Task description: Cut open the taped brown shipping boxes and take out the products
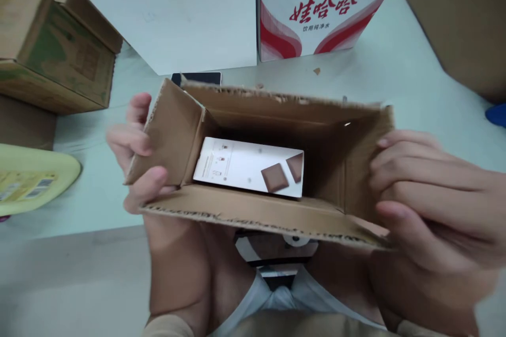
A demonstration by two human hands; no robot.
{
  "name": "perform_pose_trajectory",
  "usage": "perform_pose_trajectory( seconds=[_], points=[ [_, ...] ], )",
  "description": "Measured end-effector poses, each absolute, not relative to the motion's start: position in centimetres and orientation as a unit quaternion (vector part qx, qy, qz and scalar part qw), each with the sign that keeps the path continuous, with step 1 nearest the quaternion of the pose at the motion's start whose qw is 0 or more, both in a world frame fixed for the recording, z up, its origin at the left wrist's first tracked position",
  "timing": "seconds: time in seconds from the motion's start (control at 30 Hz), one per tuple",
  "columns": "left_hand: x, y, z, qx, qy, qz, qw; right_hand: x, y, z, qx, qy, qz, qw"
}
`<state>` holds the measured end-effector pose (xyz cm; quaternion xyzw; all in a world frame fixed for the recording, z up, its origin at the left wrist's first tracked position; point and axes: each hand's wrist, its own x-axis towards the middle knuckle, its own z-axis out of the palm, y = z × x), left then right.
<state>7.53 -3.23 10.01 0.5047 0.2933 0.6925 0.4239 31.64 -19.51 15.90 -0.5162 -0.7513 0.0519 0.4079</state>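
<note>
- With the fingers of the left hand [128, 139] bent over its outer edge, gripping the left flap of an open corrugated cardboard box [256, 205].
- With the right hand [430, 195], grasping the opposite end of the same box, with the thumb at the near corner.
- Looking down into the box onto a white carton printed with brown chocolate squares [245, 168], lying toward the left end.
- Glimpsing past the far rim a dark phone-like slab [203, 78], partly hidden, on a pale table [419, 73].
- Facing, farther back, a plain white box [177, 16] and, just beside it, a red-printed Wahaha purified-water box [316, 21].
- At left, seeing a green-printed brown box [67, 58] and, nearer, a yellow-green bottle [35, 179] with a barcode label.
</note>
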Motion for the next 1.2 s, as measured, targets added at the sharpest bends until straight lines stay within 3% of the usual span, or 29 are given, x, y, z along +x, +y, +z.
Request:
perform_pose_trajectory(
  seconds=[0.2,0.37,0.5,0.63,0.93,1.07,1.2],
  points=[
    [4.9,-2.4,8.7,0.525,0.180,0.659,0.507,33.2,-20.8,17.7,-0.605,-0.773,0.077,0.178],
    [4.6,-2.3,8.7,0.510,0.188,0.659,0.520,32.1,-19.3,18.4,-0.571,-0.808,0.100,0.109],
    [3.8,-3.0,8.6,0.551,0.224,0.602,0.532,30.9,-17.3,18.9,-0.577,-0.804,0.143,-0.005],
    [2.8,-3.8,8.8,0.606,0.242,0.555,0.517,29.4,-15.5,18.7,-0.628,-0.773,0.056,-0.071],
    [2.2,-3.6,8.9,0.618,0.369,0.554,0.418,25.9,-12.3,18.0,-0.641,-0.727,0.034,-0.243],
    [2.1,-3.6,8.3,0.599,0.411,0.549,0.414,26.6,-12.5,17.9,-0.638,-0.747,0.014,-0.187],
    [2.6,-2.7,6.6,0.464,0.414,0.632,0.462,28.7,-13.1,19.2,-0.634,-0.771,-0.021,0.062]
  ],
)
